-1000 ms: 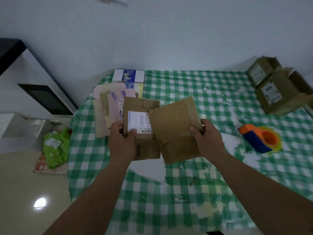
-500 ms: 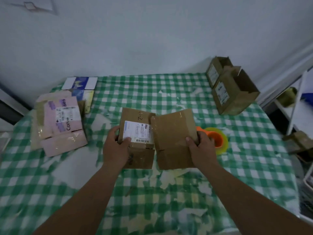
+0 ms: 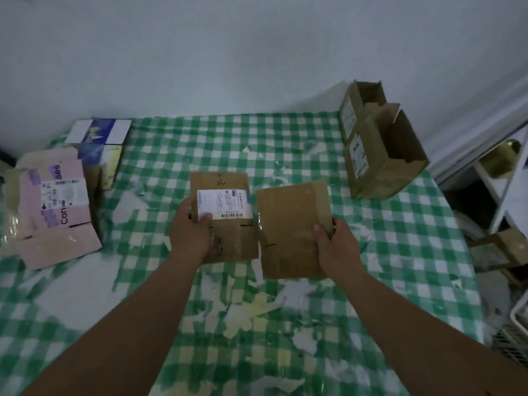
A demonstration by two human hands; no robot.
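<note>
**Two cardboard panels held side by side over the checked bench**

The left hand (image 3: 190,238) grips the flat brown labelled cardboard panel (image 3: 234,244). Its thumb presses the lower left corner of the white shipping label (image 3: 225,202), and the other fingers are curled behind the board, out of sight. The right hand (image 3: 335,247) grips the flat plain brown cardboard panel (image 3: 288,224) at its lower right edge, thumb on the front and fingers wrapped round the back.

Both panels hang just above the bench (image 3: 371,281), near its middle. Their long axes run away from the person, and their inner long edges lie close together between the two hands. A narrow gap shows along that line. In the dim light I cannot tell whether tape or a fold joins them there or whether they are two loose pieces.

That inner line lies inward from each thumb, about equally near to both hands, so I judge that any folding or parting turns on it.

The board is matt and stiff, with short dark slits at its inner edges. A glossy strip of clear tape runs across the plain panel. The bench wears a green-and-white checked plastic cloth, worn through to pale patches.

Two open brown cardboard boxes (image 3: 383,164) stand at the far right. A flattened pink carton (image 3: 57,212) lies at the left, with a blue-and-white box (image 3: 97,132) beyond it.
</note>
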